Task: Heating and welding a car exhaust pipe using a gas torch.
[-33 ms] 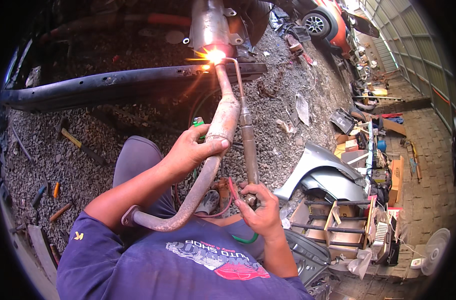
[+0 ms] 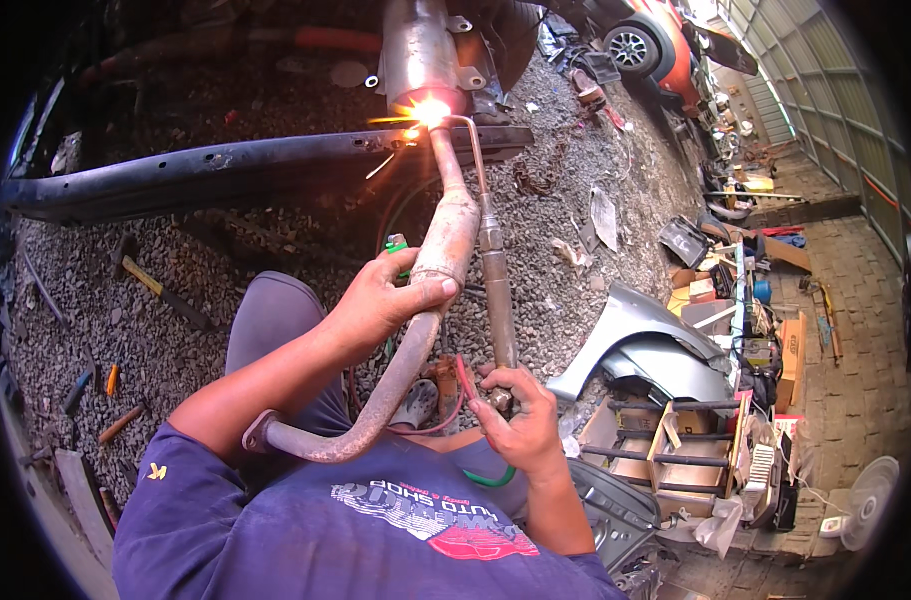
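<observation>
Rusty brown metal forms the long bent exhaust pipe with a swollen middle (image 2: 454, 225), which stretches from the near left to the far centre of the scene. Its near end, with a flat flange (image 2: 260, 432), lies beside the person's left upper arm; its far end meets a silver metal cylinder with bolt tabs (image 2: 416, 48) in a white-orange glow (image 2: 432, 112). The left hand (image 2: 386, 300) grasps the pipe just on the near side of the swelling, thumb across it. The right hand (image 2: 521, 415) is curled around the near end of a slim brass-toned torch with a hooked tip (image 2: 497, 290), right of the pipe, the tip reaching the glow. A long black metal beam (image 2: 216, 165) runs left across the grey gravel (image 2: 566, 160). A yellow-and-black-handled hammer (image 2: 156, 287) lies left; curved silver car panels (image 2: 641, 335) rest right.
</observation>
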### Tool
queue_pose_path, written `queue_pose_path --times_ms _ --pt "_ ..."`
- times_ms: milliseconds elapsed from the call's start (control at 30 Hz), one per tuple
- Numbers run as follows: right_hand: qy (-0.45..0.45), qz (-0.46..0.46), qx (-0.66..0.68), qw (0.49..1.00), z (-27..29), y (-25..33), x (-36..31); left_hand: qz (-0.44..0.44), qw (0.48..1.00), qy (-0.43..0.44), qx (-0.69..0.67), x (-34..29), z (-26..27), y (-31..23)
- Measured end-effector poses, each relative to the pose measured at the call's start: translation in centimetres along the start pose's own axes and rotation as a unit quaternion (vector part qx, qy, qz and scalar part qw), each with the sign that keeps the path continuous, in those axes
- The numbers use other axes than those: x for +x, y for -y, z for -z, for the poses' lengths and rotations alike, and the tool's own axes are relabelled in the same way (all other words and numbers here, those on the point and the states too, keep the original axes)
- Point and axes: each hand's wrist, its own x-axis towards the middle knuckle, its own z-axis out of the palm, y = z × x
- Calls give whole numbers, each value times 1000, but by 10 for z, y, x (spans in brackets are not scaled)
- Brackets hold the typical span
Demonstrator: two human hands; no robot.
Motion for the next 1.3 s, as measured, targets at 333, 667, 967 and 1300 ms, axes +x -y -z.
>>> queue_pose_path --times_ms 333,667,967,1300 --pt "8 -4 -11 1000 1 1 0 9 1000 -11 12 -1 -1 -2" --pt "-27 -4 119 993 12 -10 -30 41 996 21 -80 2 -7 -1" --pt "-198 15 302 933 38 -7 -65 134 973 42 -183 21 -11 7" --pt "-220 -27 317 922 41 -13 -77 182 969 18 -165 31 -20 8"
